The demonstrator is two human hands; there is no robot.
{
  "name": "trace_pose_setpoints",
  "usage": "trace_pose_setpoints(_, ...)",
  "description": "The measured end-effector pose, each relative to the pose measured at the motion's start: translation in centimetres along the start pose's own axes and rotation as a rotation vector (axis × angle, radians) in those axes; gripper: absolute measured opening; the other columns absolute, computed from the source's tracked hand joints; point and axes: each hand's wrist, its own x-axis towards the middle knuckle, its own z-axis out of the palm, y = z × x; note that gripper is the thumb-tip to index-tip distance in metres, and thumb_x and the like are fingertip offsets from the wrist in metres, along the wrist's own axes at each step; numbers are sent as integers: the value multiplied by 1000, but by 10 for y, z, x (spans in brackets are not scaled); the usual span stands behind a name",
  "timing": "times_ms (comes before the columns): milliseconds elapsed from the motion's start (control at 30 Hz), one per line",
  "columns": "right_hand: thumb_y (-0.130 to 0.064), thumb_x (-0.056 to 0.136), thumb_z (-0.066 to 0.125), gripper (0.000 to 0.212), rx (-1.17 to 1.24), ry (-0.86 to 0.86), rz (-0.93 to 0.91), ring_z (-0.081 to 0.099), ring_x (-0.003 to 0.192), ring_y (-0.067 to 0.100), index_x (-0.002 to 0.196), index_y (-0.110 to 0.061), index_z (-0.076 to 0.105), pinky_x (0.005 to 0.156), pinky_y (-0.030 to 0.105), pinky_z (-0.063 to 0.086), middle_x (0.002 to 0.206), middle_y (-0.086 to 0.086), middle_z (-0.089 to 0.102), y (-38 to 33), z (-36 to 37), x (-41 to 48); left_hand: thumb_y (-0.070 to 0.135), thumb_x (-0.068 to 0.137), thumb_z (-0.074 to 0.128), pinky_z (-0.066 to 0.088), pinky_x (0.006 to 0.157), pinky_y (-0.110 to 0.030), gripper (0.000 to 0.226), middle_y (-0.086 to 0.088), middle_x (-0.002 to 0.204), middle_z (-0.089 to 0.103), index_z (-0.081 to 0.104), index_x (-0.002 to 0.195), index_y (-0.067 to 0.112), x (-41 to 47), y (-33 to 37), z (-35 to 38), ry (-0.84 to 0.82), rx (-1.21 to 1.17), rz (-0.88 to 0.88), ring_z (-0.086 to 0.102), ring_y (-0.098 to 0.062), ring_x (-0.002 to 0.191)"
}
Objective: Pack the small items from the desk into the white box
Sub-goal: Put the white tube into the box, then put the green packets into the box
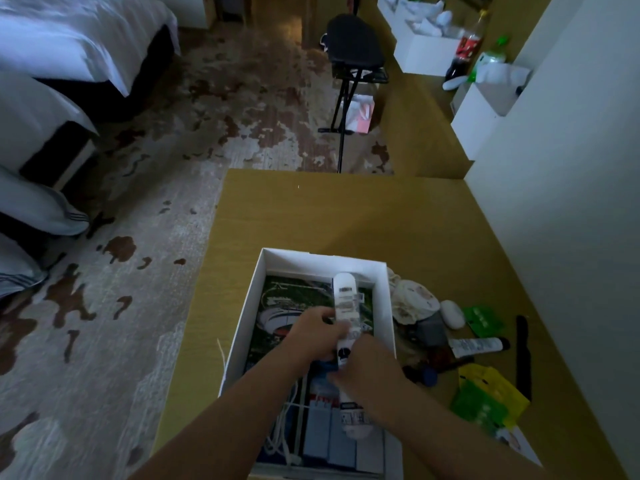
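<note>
The white box [382, 306] lies open on the yellow desk [346, 216], with printed cards and a white cord [284, 434] inside. My left hand [317, 332] grips a long white tube [346, 299] held over the box's right side. My right hand [367, 367] is closed on a second white tube [353, 415] that points toward me inside the box. To the right of the box small items lie on the desk: a cream cloth pouch [414, 299], a white case [452, 313], green packets [483, 318], a small white tube [479, 345], and a yellow and green bag [491, 396].
A black comb-like strip [523, 355] lies near the wall on the right. A small blue object [429, 375] sits beside the box. Beyond the desk stand a black folding stand [353, 64], white boxes and bottles [467, 46]. Beds [69, 46] are at left over patterned carpet.
</note>
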Motion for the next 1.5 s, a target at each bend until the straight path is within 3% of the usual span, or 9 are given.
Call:
trace_pose_setpoints(300,-15,82,53,38,125,772,-52,47,115,25,120,-11,55,97,38,42,121,10,53,33,-28,-6,23,82,70,56,54,-24,8,1,85,70,67,88,19,10,4,27,-40,41,14,66,-11,71)
trace_pose_setpoints(400,-19,85,54,38,433,607,46,52,109,20,122,-14,50,88,29,42,116,6,55,51,-32,-2,23,81,68,60,75,-39,7,-3,92,71,62,79,24,12,4,35,16,158,35,68,-18,82)
trace_pose_setpoints(467,-24,90,50,12,498,487,-10,59,90,17,99,-20,56,75,28,46,96,1,61,58,-29,0,24,80,68,60,75,-38,12,-1,89,70,60,73,27,13,3,38,38,189,28,68,-16,79)
trace_pose_setpoints(600,-28,97,39,32,523,378,-24,52,58,13,66,-23,45,58,31,42,65,1,55,60,-20,2,26,75,72,57,63,-27,17,5,83,68,57,70,30,15,6,40,67,289,27,63,-8,72)
trace_pose_setpoints(733,-38,98,37,36,741,340,-7,56,66,12,72,-20,56,62,28,41,75,6,62,76,-12,1,32,71,76,39,50,-18,34,9,83,60,51,93,24,16,6,38,134,323,13,55,-6,71)
trace_pose_setpoints(967,-24,101,38,32,627,399,376,43,59,19,78,-7,53,55,32,32,74,13,51,177,0,-8,31,76,74,55,67,-30,56,-4,111,58,46,123,19,8,22,32,201,284,37,61,-16,88)
trace_pose_setpoints(1200,2,89,51,15,911,528,642,51,76,27,103,7,54,50,29,37,90,16,55,259,-2,-35,16,86,59,43,73,-21,30,3,119,45,54,114,25,-31,89,75,443,339,597,54,-12,90)
trace_pose_setpoints(1367,3,86,53,4,879,413,684,46,59,24,83,0,51,48,27,29,65,10,47,279,0,-43,15,86,53,45,63,-18,16,6,94,60,62,97,24,-34,102,147,107,494,584,57,-7,81)
trace_pose_setpoints(1500,-5,86,57,35,876,338,673,55,85,30,119,4,52,49,26,31,110,25,59,286,-2,-38,18,91,53,42,64,-26,21,-11,105,62,57,111,14,-13,76,198,-275,650,63,58,-21,80)
